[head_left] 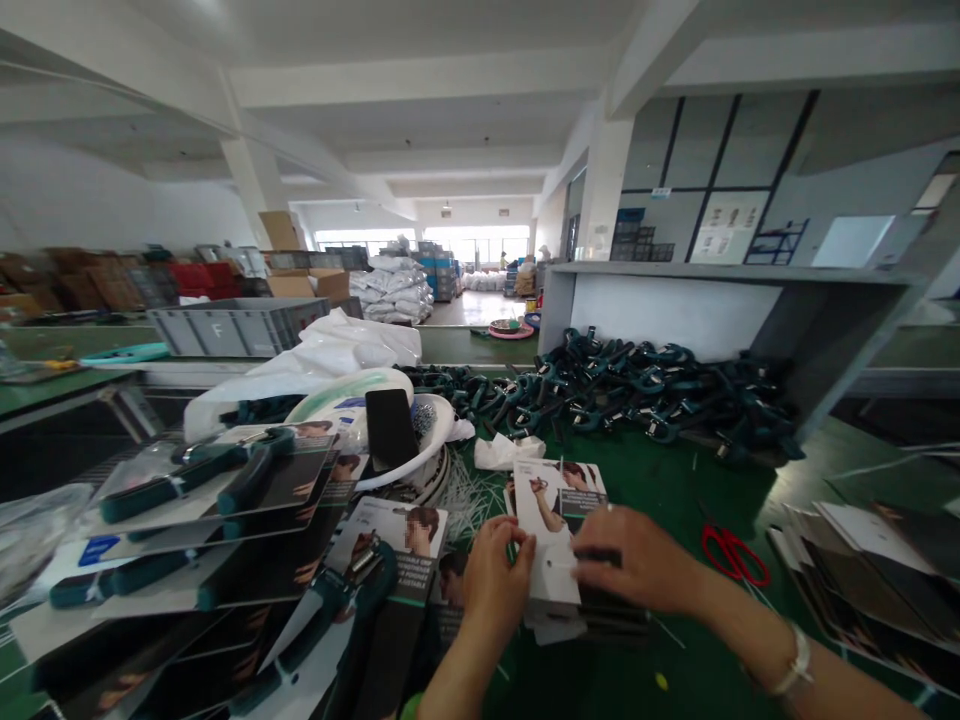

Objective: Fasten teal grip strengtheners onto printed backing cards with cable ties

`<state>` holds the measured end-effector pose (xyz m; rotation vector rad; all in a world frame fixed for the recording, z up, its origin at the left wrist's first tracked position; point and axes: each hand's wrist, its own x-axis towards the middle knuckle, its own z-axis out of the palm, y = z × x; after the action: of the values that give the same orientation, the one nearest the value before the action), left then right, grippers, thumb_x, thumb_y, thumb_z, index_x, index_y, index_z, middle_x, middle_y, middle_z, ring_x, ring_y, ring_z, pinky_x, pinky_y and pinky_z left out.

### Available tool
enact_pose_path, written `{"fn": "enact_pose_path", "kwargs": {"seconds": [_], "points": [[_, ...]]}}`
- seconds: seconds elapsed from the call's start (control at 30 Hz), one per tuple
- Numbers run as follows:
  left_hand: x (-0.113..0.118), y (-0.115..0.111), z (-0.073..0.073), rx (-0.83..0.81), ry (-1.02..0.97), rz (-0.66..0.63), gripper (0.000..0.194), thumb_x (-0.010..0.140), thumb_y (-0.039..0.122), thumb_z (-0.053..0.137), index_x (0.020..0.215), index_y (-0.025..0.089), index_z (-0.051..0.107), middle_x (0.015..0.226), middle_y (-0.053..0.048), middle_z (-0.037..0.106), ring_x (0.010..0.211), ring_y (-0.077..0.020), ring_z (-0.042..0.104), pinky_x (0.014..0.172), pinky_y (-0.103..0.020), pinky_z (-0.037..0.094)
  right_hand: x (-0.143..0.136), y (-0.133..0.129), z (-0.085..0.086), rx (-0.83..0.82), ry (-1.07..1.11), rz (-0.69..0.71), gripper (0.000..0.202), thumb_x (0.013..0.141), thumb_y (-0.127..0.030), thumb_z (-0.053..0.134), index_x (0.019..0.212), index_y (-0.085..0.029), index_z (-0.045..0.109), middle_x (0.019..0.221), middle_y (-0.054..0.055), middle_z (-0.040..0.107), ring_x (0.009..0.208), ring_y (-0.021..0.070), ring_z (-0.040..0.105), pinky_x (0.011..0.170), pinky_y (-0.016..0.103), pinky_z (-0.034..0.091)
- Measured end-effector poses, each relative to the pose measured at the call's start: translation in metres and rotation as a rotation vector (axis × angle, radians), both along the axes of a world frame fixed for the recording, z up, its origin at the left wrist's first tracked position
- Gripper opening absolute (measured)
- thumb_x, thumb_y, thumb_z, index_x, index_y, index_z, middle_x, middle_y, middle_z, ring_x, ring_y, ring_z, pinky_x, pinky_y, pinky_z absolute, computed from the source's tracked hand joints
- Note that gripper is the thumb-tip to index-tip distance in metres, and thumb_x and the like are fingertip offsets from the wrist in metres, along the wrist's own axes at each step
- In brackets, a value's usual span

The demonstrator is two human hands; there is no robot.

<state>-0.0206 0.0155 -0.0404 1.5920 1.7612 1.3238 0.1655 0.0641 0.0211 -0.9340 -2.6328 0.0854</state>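
Both my left grip [491,570] and my right grip [634,560] are standing close over a small stack of cards [559,500], which is lying on the green table [660,480] right in front of me. On the left, thumb and fingertip are sitting nearly together at the edge of the top card; whether they are pinching anything thin, I cannot tell. On the right, the hand is showing blurred over the card's dark side, its fingers looking slightly apart, and I cannot tell whether they are holding anything. Between the two, a little hole [549,563] is showing in the card. I am judging that I am handling the top card around that hole, which is calling for a steady left side and exact right fingertips.

Just beyond, a crumpled wrapper [510,452] is lying near. To its left, loose white ties [472,505] are littering the table beside a white bowl [446,425], where a phone [390,428] is propping. Carded exercisers [240,485] are piling up on my left, probably crowding that elbow. Red scissors [733,552] are lying by my right forearm, with spare cards [862,570] farther right. Behind everything, loose exercisers [637,390] are heaping up, partly inside a grey box [840,350].
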Motion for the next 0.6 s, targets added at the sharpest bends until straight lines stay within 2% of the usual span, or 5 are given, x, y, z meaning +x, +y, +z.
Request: {"fn": "enact_pose_path", "kwargs": {"seconds": [0.1,0.17,0.27,0.43,0.6], "points": [[0.013,0.003,-0.012,0.044,0.006,0.01,0.013,0.08,0.025,0.049,0.073,0.021,0.058,0.102,-0.007,0.063,0.099,-0.0239,0.055,0.089,-0.043,0.04,-0.002,0.073,0.014,-0.034,-0.084,-0.416,0.041,0.094,-0.032,0.025,0.098,-0.018,0.064,0.098,0.007,0.065,0.093,0.0169,0.058,0.081,0.029,0.042],[0.022,0.001,-0.021,0.057,-0.012,0.032,0.016,0.083,0.028,0.045,0.078,0.021,0.058,0.103,-0.008,0.064,0.1,-0.0243,0.055,0.09,-0.043,0.041,-0.01,0.121,0.011,-0.065,-0.14,-0.467,0.034,0.093,-0.024,0.032,0.115,-0.016,0.056,0.111,0.013,0.06,0.101,0.0205,0.055,0.085,0.034,0.041],[0.03,-0.004,-0.036,0.079,0.003,0.035,0.021,0.082,0.033,0.047,0.091,0.02,0.061,0.117,-0.011,0.058,0.111,-0.0271,0.05,0.095,-0.046,0.039,-0.028,0.174,-0.01,-0.176,-0.264,-0.438,0.033,0.088,-0.029,0.049,0.119,-0.018,0.052,0.114,0.01,0.057,0.097,0.02,0.056,0.083,0.038,0.046],[0.026,0.001,-0.059,0.13,0.119,-0.093,0.051,0.069,0.045,0.062,0.115,0.023,0.056,0.137,-0.013,0.042,0.124,-0.0332,0.039,0.098,-0.052,0.037,-0.052,0.209,-0.043,-0.229,-0.369,-0.446,0.03,0.088,-0.033,0.051,0.113,-0.018,0.053,0.115,0.007,0.055,0.096,0.0181,0.056,0.08,0.038,0.049],[0.017,0.003,-0.054,0.125,0.176,-0.192,0.082,0.052,0.061,0.07,0.123,0.023,0.052,0.14,-0.015,0.037,0.125,-0.0386,0.037,0.098,-0.057,0.036,-0.029,0.214,-0.029,-0.107,-0.305,-0.49,0.027,0.088,-0.033,0.05,0.109,-0.017,0.055,0.11,0.007,0.057,0.093,0.0175,0.057,0.08,0.038,0.048]]}}
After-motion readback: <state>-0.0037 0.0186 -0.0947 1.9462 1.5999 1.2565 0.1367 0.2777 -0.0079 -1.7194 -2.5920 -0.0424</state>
